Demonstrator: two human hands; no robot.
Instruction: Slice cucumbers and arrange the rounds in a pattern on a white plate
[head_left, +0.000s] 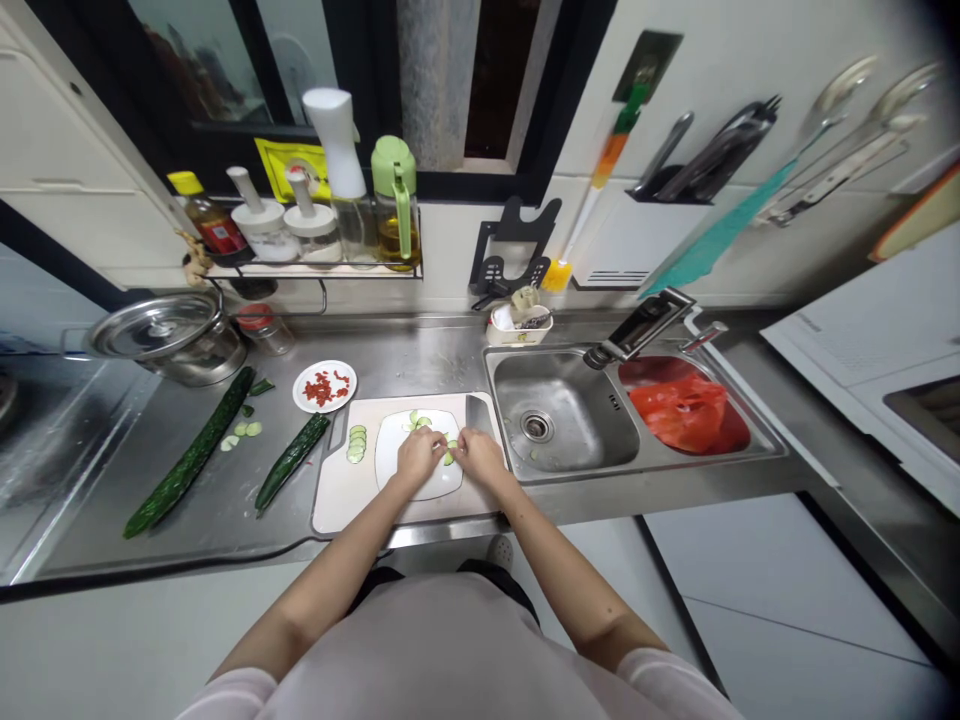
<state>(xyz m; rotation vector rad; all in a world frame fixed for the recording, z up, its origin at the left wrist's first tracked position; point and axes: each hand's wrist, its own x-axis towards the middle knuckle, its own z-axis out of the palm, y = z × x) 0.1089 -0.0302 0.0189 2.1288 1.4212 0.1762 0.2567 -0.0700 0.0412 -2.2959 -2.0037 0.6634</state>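
I count two dark green cucumbers on the steel counter [412, 350], one long cucumber [191, 460] and one shorter cucumber [292, 462], and both of them lie to the left of one cutting board [337, 500]. Near the long one there are three loose pale slices [253, 429] and two small green end pieces [262, 387]. I see also two plates: one round plate [300, 388] with many red bits [321, 387], and one square plate [390, 455] on the board. One overlapping row of slices [356, 445] rests on the board, left of the square plate; I cannot count its pieces surely. Both of my operator's forearms reach forward and converge above the square plate. The left hand [420, 460] and the right hand [478, 458] face each other, almost touching, with the fingers bent and the fingertips gathered at a cucumber slice [449, 455] over this plate; which hand grasps it, or if it only lies there, I cannot tell. More thin slices [420, 422] are on the plate's far side. The cucumbers have bumpy, shiny skin, the slices are round with a green edge, and the square plate is smooth, white, with rounded corners.
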